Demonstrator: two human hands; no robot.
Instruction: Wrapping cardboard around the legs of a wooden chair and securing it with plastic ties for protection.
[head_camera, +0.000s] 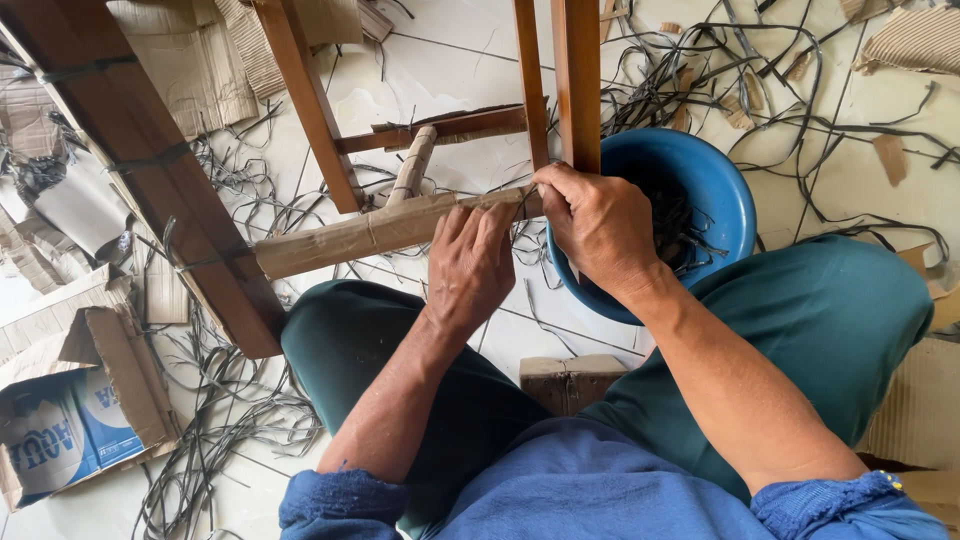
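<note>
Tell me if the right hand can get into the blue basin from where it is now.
Probably yes. The right hand grips the cardboard-wrapped rail right at the rim of the blue basin, whose open top lies unobstructed beside it; only the upright wooden leg stands close.

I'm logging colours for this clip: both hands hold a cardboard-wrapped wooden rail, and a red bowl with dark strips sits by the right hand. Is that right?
Not quite. The bowl is blue, not red, as the head view shows. The rest stands: the left hand and right hand both hold the cardboard-wrapped rail, and the bowl with dark strips sits by the right hand.
</note>
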